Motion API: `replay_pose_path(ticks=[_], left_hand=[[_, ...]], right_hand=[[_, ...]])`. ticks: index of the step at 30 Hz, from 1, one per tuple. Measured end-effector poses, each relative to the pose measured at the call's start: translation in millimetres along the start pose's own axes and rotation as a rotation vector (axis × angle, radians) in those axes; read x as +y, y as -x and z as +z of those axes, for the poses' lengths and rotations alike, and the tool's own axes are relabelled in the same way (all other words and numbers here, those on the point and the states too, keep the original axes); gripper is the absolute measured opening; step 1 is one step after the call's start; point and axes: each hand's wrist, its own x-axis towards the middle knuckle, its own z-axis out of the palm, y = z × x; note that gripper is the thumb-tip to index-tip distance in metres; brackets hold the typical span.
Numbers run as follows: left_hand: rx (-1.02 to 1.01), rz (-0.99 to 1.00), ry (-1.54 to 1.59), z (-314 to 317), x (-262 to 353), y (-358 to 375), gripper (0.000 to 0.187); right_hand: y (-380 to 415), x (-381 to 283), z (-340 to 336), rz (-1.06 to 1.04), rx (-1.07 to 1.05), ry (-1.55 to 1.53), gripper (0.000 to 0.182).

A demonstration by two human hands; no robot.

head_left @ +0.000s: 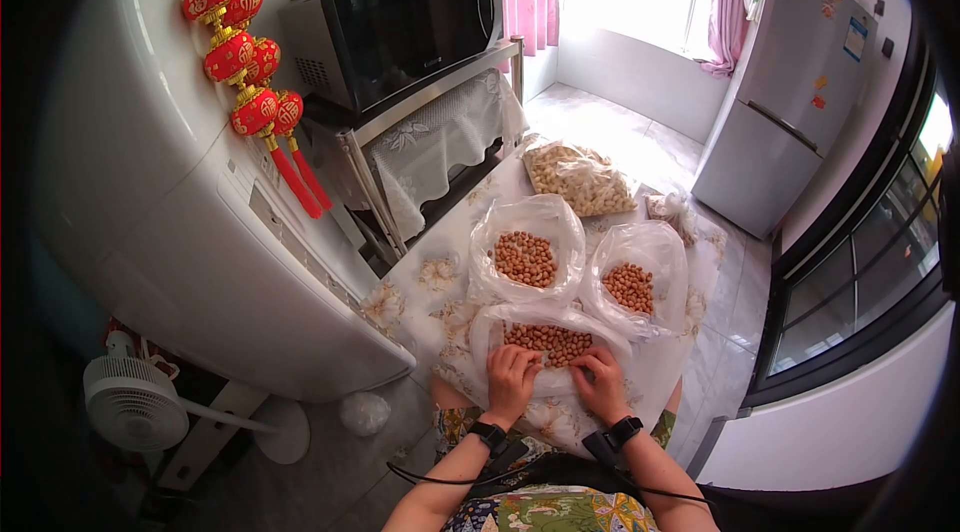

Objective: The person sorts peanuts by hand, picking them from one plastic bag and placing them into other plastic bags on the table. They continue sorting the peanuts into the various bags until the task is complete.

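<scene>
- Left hand [512, 379]: at the left part of the near bag, palm down, fingers bent and set narrow, tips down at the nuts. Whether a nut was pinched between them could not be told.
- Right hand [599, 384]: at the right part of the same bag, fingers bent, thumb and fingertips close together. Any nut held there could not be made out.
- Hands stood apart from each other, fingertips turned inward.
- Near bag [484, 324]: clear plastic, open, lying directly under the fingertips of both hands.
- Reddish-brown nuts [550, 338]: spread in a loose layer inside the near bag, between the two sets of fingertips and just beyond them.
- Second bag [482, 230]: open, beyond the left fingers, holding a similar heap [525, 259].
- Third bag [672, 257]: open, beyond the right fingers and to their right, holding a smaller heap [629, 288].
- Large bag [580, 180]: well beyond the fingers, past the second bag, filled with pale pieces, apparently unshelled peanuts.
- Small bag [671, 216]: beyond the third bag; contents not clear.
- Table [430, 294]: flower-patterned cover, beneath all five bags.
- Microwave [415, 22]: on a rack, well beyond the fingers to the left.
- Fridge [790, 92]: well beyond the fingers to the right.
</scene>
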Motion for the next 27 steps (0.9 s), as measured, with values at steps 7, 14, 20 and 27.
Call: replay_pose_path(ticks=[7,14,20,27], left_hand=[[0.008,-0.014,0.01,0.6,-0.1,-0.3,0.026],[-0.002,0.006,-0.006,0.2,-0.7,0.0,0.021],[0.01,0.015,-0.013,0.1,0.9,-0.7,0.018],[0.018,0.007,-0.003,0.0,1.3,-1.4,0.016]], right_hand=[[-0.3,-0.3,-0.2,-0.008,0.001,0.004,0.012],[0.3,2.2,0.8,-0.015,0.004,0.004,0.012],[-0.5,0.9,0.1,-0.019,0.001,0.008,0.012],[-0.5,0.6,0.2,-0.016,0.0,0.014,0.011]])
